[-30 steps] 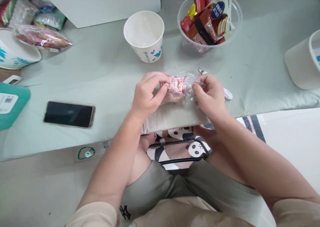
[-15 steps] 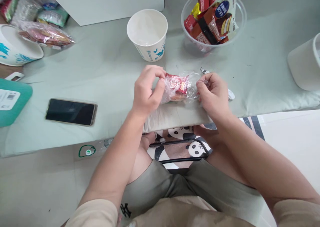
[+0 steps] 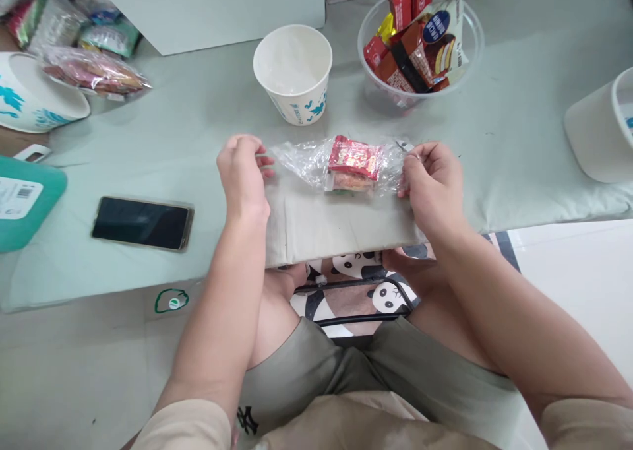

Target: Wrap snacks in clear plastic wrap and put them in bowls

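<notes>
A clear plastic bag (image 3: 307, 161) lies stretched sideways near the table's front edge. Inside it are a red snack packet (image 3: 353, 156) and a second, brownish snack (image 3: 352, 182) below it. My right hand (image 3: 435, 183) pinches the bag's right end between thumb and fingers. Just off the bag's left end, my left hand (image 3: 243, 176) has its fingers loosely apart and appears to grip nothing. Behind the bag stands an upright white paper cup (image 3: 301, 100) with blue print. To its right, a clear plastic bowl (image 3: 472, 54) holds several wrapped snacks.
A phone (image 3: 142, 223) lies on the left, beside a green container (image 3: 30, 202). Further back are a tipped paper bucket (image 3: 59, 97) and several bagged snacks (image 3: 93, 70). A white box (image 3: 222, 8) stands at the back, a white cup (image 3: 596, 133) at the right edge.
My left hand has come off the snacks and moved left, and the bag's left end is now stretched out. My right hand keeps its pinch, slightly further right.
</notes>
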`<state>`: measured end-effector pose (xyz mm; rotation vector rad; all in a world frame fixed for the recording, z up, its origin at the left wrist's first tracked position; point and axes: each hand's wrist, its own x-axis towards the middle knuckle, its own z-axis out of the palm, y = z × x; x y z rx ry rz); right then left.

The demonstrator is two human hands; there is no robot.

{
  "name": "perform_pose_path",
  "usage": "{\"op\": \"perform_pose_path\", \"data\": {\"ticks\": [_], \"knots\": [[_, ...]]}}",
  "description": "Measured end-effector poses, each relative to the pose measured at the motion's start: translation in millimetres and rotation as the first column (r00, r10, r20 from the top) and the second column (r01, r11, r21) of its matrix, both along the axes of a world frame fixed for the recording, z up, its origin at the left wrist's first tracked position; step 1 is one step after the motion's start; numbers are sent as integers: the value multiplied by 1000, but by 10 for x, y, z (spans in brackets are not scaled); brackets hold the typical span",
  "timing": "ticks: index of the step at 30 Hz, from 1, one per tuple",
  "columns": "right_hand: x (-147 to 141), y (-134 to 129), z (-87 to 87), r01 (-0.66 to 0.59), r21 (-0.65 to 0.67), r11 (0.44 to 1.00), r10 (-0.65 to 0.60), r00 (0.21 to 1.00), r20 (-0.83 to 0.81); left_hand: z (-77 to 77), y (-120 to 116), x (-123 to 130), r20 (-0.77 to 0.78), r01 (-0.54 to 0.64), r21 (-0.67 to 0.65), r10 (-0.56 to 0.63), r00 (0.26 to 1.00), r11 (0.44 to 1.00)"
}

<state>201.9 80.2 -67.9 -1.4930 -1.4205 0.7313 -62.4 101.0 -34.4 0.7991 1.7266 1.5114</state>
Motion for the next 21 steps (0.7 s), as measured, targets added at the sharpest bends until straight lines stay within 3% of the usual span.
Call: {"op": "perform_pose_path", "data": {"ticks": [1, 3, 5, 7, 10, 15, 21], "knots": [[3, -14, 9, 3, 39, 999, -5, 998, 55, -10, -13, 2, -131, 59, 127, -42, 990, 990], [7, -46, 42, 7, 156, 988, -37, 981, 189, -47, -39, 12, -443, 303, 317, -142, 885, 899], [3, -74, 85, -46, 267, 963, -43, 946, 320, -94, -56, 31, -648, 529, 295, -240, 723, 796], [-10, -86, 115, -140, 312, 940, 3, 916, 401, -127, -62, 54, -683, 601, 157, -353, 639, 784], [-29, -71, 126, -206, 268, 941, 77, 903, 423, -118, -60, 83, -582, 526, 9, -424, 694, 850], [-26, -36, 141, -122, 96, 988, 86, 943, 321, 21, -90, 84, -425, 427, 38, -372, 825, 903], [13, 10, 55, 0, 176, 984, -44, 969, 242, 55, -93, 5, -232, 252, -28, -251, 940, 967]]}}
